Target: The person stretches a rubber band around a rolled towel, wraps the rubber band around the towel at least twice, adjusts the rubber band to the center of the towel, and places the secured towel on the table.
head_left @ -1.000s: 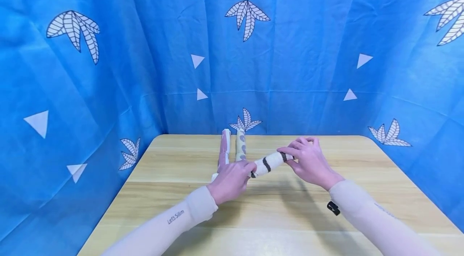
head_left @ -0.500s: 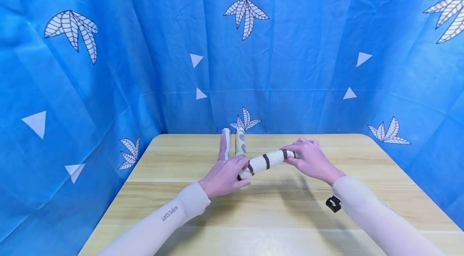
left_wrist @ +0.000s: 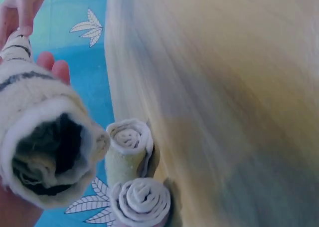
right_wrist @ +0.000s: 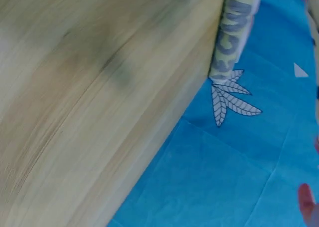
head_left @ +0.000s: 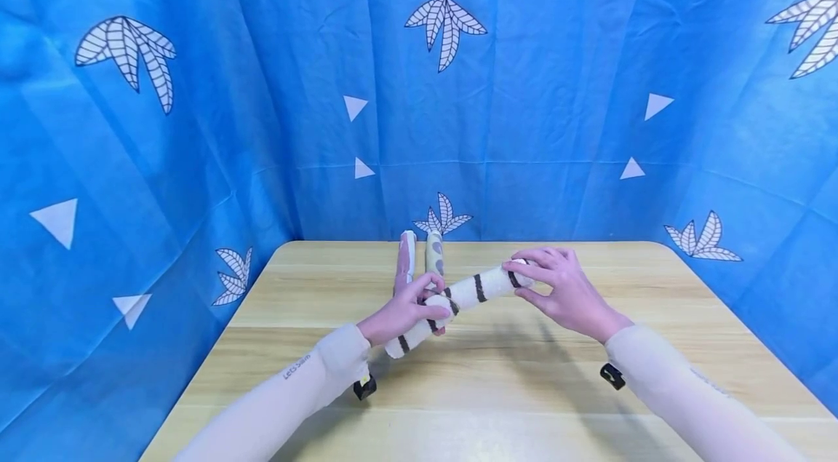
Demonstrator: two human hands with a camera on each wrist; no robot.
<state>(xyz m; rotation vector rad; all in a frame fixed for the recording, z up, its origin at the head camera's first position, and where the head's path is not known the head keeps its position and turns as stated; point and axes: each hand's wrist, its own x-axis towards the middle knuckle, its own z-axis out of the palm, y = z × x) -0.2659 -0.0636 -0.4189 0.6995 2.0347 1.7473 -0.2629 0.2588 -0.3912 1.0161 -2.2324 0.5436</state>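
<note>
A rolled-up towel [head_left: 465, 293], white with dark stripes, slants above the table in the head view, its right end higher. My left hand [head_left: 402, 313] grips it near the lower left part, thumb across the front. My right hand [head_left: 556, 287] holds the upper right end between thumb and fingers. In the left wrist view the near end of this striped towel [left_wrist: 47, 102] shows a loose, hollow opening. Behind my left hand lie a pink-and-white rolled towel [head_left: 405, 262] and a pale yellow rolled towel [head_left: 434, 255] with grey marks, side by side.
The wooden table [head_left: 314, 280] extends under both arms, its far edge close to a blue curtain [head_left: 543, 120] with leaf and triangle prints. The two lying rolls reach that far edge. Small black devices [head_left: 364, 387] sit at the wrists.
My left hand has shifted its grip along the striped towel, and more of the towel's lower left end now shows beyond it. The right hand stays at the other end with its fingers resettled.
</note>
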